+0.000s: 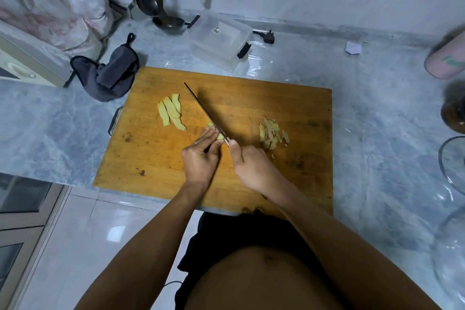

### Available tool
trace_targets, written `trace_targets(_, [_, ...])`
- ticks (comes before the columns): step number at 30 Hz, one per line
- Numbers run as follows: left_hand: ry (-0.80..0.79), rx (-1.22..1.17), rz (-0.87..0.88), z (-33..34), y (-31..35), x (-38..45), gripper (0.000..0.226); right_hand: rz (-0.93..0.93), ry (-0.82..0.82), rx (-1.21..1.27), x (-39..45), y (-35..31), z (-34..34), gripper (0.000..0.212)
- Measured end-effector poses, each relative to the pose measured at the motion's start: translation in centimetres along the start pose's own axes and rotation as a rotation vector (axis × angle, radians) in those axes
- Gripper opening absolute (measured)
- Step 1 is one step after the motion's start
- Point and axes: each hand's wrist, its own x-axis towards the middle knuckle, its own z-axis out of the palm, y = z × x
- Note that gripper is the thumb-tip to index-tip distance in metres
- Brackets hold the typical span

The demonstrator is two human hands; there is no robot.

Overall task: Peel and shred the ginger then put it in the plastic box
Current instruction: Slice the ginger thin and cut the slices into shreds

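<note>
On the wooden cutting board (pixel 276 108) my left hand (pixel 201 153) holds down a small yellow piece of ginger (pixel 219 135) with curled fingers. My right hand (pixel 251 166) grips the handle of a knife (pixel 205 111); its blade lies against the ginger and points to the far left. Three peeled ginger slices (pixel 172 114) lie on the board's left part. A heap of ginger peel (pixel 273 134) sits to the right of the hands. The clear plastic box (pixel 221 41) with black clips stands behind the board.
A dark grey cloth (pixel 108 75) lies at the board's far left corner. Ladles (pixel 161 15) lean in the back corner by the wall. A pink bottle (pixel 448 58), a dark jar (pixel 454 113) and a glass lid (pixel 453 166) stand at the right edge.
</note>
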Motion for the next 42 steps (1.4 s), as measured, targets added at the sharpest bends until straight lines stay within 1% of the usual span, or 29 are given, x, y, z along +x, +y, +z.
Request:
trace_targets(8, [0.008,0.009,-0.003,-0.2,0.0,-0.2,0.026,-0.018,0.019,-0.035,-0.4,0.0,-0.3,0.061])
trace_targets(10, [0.002,-0.006,-0.009,-0.2,0.1,-0.1,0.026,-0.006,0.019,-0.025,-0.8,0.0,-1.0,0.064])
trace_targets(14, [-0.001,-0.004,0.035,-0.2,0.0,0.2,0.025,-0.016,0.006,0.016,-2.1,-0.6,-2.7,0.078])
trace_targets(18, [-0.015,-0.001,0.051,-0.1,-0.3,0.3,0.026,-0.017,-0.032,-0.032,-2.9,-1.3,-3.5,0.080])
trace_targets(20, [-0.015,-0.017,0.040,-0.2,-0.5,0.4,0.025,-0.015,-0.045,-0.040,-2.8,-1.6,-3.3,0.080])
trace_targets(26, [0.012,-0.029,0.017,0.1,-0.4,0.3,0.025,-0.012,-0.049,-0.033,-2.6,-1.7,-3.0,0.068])
trace_targets(30, [0.041,-0.026,-0.009,0.3,-0.1,-0.2,0.025,-0.010,-0.041,-0.046,-2.4,-1.4,-2.4,0.078])
trace_targets(34, [0.052,-0.015,-0.023,0.6,0.3,-0.5,0.024,-0.007,-0.009,-0.064,-2.0,-1.1,-2.2,0.077])
trace_targets(38, [0.050,-0.014,-0.020,0.5,0.1,-0.3,0.024,-0.027,-0.024,-0.063,-1.6,-1.5,-2.2,0.073])
trace_targets(42, [0.046,-0.020,-0.008,0.6,0.1,-0.3,0.025,0.004,-0.036,-0.041,-1.2,-1.7,-2.3,0.072])
